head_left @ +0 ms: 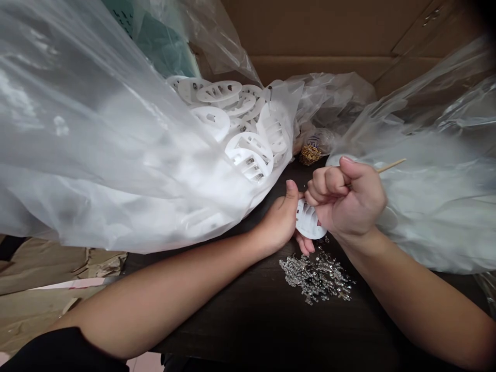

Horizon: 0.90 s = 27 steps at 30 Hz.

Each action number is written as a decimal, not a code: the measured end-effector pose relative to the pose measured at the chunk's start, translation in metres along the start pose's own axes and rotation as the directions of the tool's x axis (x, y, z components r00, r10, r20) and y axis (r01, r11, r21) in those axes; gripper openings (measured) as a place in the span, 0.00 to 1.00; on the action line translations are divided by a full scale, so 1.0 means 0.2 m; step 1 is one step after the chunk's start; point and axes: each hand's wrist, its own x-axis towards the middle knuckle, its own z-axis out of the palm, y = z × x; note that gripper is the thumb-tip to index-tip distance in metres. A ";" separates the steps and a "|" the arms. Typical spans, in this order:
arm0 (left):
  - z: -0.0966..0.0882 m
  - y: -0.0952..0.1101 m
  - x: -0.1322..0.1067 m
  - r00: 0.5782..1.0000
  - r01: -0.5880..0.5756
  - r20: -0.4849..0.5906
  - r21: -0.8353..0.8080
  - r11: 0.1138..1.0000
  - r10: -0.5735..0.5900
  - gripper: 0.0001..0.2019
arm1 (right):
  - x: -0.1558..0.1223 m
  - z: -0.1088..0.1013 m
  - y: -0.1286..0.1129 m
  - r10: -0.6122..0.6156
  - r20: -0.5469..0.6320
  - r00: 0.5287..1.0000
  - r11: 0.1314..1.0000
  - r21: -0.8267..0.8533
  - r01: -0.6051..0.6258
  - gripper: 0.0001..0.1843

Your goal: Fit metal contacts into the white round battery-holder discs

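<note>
My left hand (279,219) grips a white slotted plastic disc (310,222) by its edge, with the thumb on top and fingertips showing below. My right hand (346,199) is a closed fist against the disc and holds a thin wooden stick (391,165) that pokes out behind the fingers. The stick's working end is hidden inside the fist. Just below the hands lies a heap of small clear crystal beads (315,276) on the dark table (248,315). Several more slotted discs (240,119) are piled in a clear plastic bag (116,129).
A small clear bag of gold-coloured metal pieces (314,150) stands beyond the hands. More clear plastic sheeting (434,206) bunches at the right. Brown cardboard walls (329,31) rise at the back, and torn cardboard (46,274) lies at the lower left.
</note>
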 end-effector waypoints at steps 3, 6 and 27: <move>0.00 0.00 -0.01 1.000 -0.003 0.018 0.033 0.999 0.002 0.43 | 0.00 0.00 0.00 -0.021 0.017 1.000 1.000 0.017 0.021 0.31; 0.00 0.01 -0.03 0.999 0.009 0.034 0.065 0.998 -0.011 0.43 | 0.00 0.01 0.01 -0.020 0.006 1.000 0.999 0.043 0.020 0.30; 0.01 0.02 -0.04 1.000 -0.015 -0.005 0.104 0.995 0.015 0.42 | 0.01 -0.05 0.00 0.017 0.095 0.995 0.998 0.057 -0.023 0.31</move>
